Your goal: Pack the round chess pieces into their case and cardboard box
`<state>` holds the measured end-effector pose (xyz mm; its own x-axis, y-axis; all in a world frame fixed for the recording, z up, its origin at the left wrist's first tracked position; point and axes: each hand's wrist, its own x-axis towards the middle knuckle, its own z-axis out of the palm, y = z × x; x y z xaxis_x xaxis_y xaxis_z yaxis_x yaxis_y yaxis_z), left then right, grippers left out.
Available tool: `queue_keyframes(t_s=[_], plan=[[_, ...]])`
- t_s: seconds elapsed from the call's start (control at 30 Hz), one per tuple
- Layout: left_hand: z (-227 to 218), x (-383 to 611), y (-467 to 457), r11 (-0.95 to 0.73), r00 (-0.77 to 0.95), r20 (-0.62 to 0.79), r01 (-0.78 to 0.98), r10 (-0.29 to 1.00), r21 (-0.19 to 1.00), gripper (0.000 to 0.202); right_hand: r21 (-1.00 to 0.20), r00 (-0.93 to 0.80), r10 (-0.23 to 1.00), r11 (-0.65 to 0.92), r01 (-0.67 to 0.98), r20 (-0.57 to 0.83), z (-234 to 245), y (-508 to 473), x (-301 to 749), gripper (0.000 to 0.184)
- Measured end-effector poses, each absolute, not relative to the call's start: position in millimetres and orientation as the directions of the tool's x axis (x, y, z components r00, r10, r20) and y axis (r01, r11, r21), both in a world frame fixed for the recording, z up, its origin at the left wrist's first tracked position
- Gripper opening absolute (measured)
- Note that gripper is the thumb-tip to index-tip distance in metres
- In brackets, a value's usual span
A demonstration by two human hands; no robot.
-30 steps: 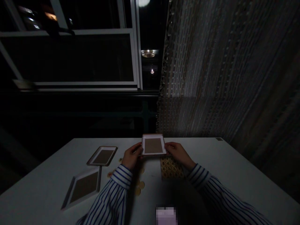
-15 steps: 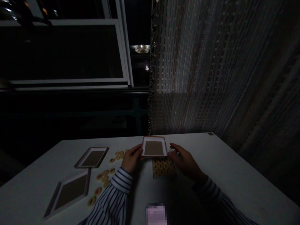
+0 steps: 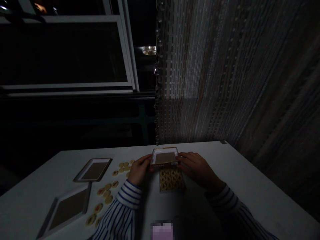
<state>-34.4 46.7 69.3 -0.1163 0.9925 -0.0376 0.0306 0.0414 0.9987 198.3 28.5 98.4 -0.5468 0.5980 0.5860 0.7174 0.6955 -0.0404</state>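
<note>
Light is dim, so fine detail is limited.

**Left hand** [image 3: 139,169]: the forearm, in a blue-and-white striped sleeve [image 3: 125,206], enters from the lower middle. The wrist is straight and the back of the hand faces the camera. The fingers are curled narrow with the thumb on top, pinching the left edge of the shallow box half [image 3: 164,158].

**Right hand** [image 3: 198,168]: it enters from the lower right, palm down, knuckles raised. The fingers lie close together and reach leftward, with the fingertips gripping the box half's right edge. The thumb is hidden under the hand.

**Shallow box half:** small and rectangular, with a white rim, a thin orange-brown outer edge and a flat brown floor inside. The open side faces up and tips slightly toward the camera. Both hands hold it at the middle of the white table [image 3: 250,186], toward the far edge. It sits over the far end of the patterned card [image 3: 172,180]. I cannot tell whether the two touch.

**Patterned card:** yellow-brown with a grid of small motifs. It lies flat on the table between the two wrists.

**To the left:** yellowish round tokens [image 3: 108,193], some with reddish marks, lie scattered in a loose band. The band runs from just beside the left hand toward the near-left.
- The far box half [image 3: 93,169] and the near box half [image 3: 65,208] lie beyond the tokens.
- Both are open side up, with a white rim and brown floor, well apart from the hands.

**Behind the table:** a woven curtain [image 3: 225,83] on the right and a white window frame [image 3: 125,66] with dark panes on the left.
</note>
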Motion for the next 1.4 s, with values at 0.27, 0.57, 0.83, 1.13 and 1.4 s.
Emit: queue_keyframes(t_s=[0.27,0.57,0.83,1.13,1.4], plan=[[80.5,-34.9,47.2,-0.067,-0.095,0.086,0.193,0.992,0.979,0.041,-0.085,-0.554,0.629,0.699,0.71,0.545,112.4,33.3,202.8,0.027],[107.3,-28.5,41.2,-0.291,-0.075,0.359,0.445,0.93,0.847,0.036,-0.135,-0.51,0.662,0.672,0.728,0.549,106.7,41.4,212.2,0.03],[102.3,-25.0,45.5,-0.383,0.112,0.382,0.514,0.917,0.768,0.041,-0.201,-0.499,0.689,0.67,0.714,0.525,105.2,42.8,218.5,0.03],[96.2,-29.1,50.3,-0.38,0.161,0.345,0.437,0.925,0.815,0.035,-0.256,-0.468,0.711,0.657,0.71,0.525,109.2,45.1,218.6,0.031],[95.0,-31.7,52.2,-0.342,0.15,0.308,0.483,0.939,0.806,0.034,-0.352,-0.445,0.735,0.652,0.672,0.512,104.8,51.6,212.1,0.031]])
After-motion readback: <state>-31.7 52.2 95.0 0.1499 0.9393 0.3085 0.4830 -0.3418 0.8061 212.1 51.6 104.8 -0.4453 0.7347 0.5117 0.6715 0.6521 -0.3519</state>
